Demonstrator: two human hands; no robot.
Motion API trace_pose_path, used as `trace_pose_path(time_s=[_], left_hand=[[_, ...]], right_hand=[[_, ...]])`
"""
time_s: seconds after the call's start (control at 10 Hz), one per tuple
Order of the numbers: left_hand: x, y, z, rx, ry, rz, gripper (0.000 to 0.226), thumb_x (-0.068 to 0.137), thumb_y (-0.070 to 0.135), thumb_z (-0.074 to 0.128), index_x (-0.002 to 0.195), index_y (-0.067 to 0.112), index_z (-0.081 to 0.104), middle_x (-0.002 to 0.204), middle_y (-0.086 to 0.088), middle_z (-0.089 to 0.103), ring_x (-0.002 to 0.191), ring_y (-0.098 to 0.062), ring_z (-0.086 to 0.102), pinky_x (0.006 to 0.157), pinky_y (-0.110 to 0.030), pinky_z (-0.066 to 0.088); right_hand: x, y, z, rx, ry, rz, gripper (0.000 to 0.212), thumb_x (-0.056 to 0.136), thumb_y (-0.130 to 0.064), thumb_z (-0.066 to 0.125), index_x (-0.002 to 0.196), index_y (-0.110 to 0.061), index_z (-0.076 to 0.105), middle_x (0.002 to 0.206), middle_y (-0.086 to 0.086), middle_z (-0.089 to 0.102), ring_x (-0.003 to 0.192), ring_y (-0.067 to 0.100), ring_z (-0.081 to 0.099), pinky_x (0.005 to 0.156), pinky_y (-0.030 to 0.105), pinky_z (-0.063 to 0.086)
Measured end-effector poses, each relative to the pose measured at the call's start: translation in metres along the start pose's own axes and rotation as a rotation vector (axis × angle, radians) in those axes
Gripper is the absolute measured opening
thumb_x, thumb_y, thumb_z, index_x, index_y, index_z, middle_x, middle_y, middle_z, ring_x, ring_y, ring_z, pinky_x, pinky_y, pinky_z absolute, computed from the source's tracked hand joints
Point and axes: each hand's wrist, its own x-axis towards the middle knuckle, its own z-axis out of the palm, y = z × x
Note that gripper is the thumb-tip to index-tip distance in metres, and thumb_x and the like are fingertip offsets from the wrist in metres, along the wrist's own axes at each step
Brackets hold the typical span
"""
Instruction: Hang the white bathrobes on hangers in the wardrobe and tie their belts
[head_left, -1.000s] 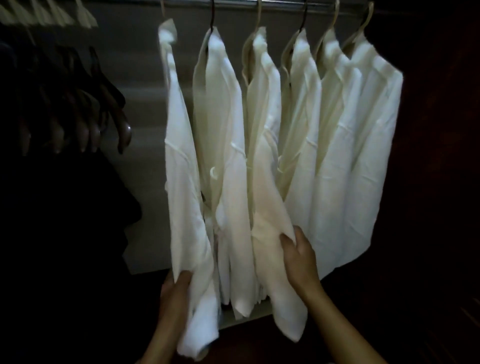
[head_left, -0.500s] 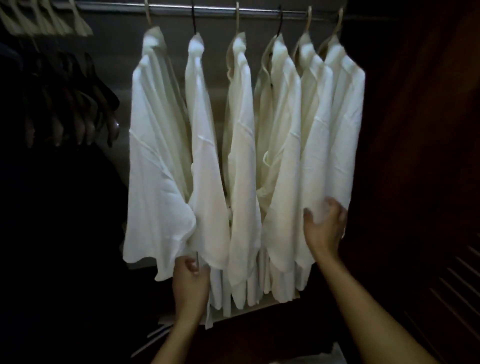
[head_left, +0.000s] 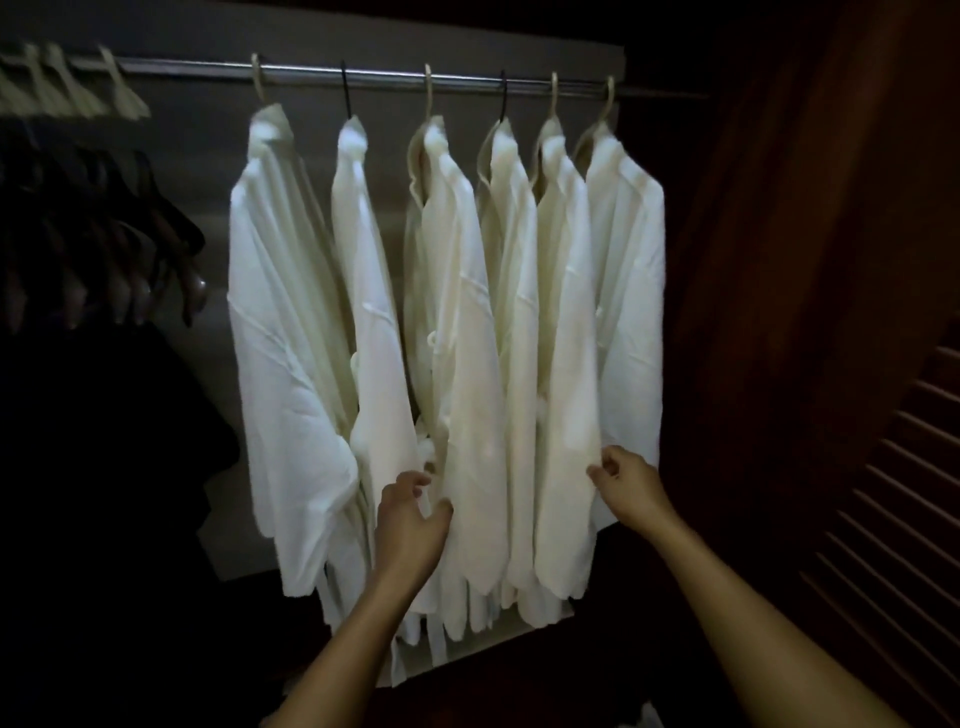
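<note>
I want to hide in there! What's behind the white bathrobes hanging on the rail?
Only the plain grey back wall shows, beside and between the six white cloth bathrobes on the metal rail. Whatever lies straight behind them is covered.

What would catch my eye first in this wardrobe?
Six white bathrobes hang in a row on a metal rail across the dark wardrobe's middle. Low down, the left hand reaches among their sleeves while the right hand pinches one robe's edge. Empty pale hangers sit at the upper left.
</note>
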Motion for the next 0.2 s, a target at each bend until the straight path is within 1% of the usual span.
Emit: trace_pose_path(time_s=[0.1, 0.2], left_hand=[[-0.012, -0.006, -0.002, -0.004, -0.012, -0.013, 0.035, 0.090, 0.024, 0.066, 0.124, 0.019, 0.058, 0.119, -0.002, 0.056, 0.108, -0.018, 0.058, 0.085, -0.032, 0.048], [-0.020, -0.005, -0.010, -0.023, 0.003, 0.001, 0.034, 0.091, 0.023, 0.067, 0.123, 0.020, 0.058, 0.119, 0.000, 0.055, 0.106, -0.015, 0.056, 0.081, -0.029, 0.046]], right_hand=[[-0.012, 0.006, 0.000, 0.014, 0.008, 0.027, 0.016, 0.100, -0.023, 0.060, 0.115, -0.020, 0.063, 0.103, -0.001, 0.064, 0.090, 0.015, 0.060, 0.070, 0.024, 0.043], [-0.027, 0.006, 0.002, 0.049, 0.037, 0.027, 0.020, 0.099, -0.021, 0.060, 0.118, -0.022, 0.062, 0.102, -0.003, 0.064, 0.086, 0.008, 0.060, 0.062, 0.019, 0.044]])
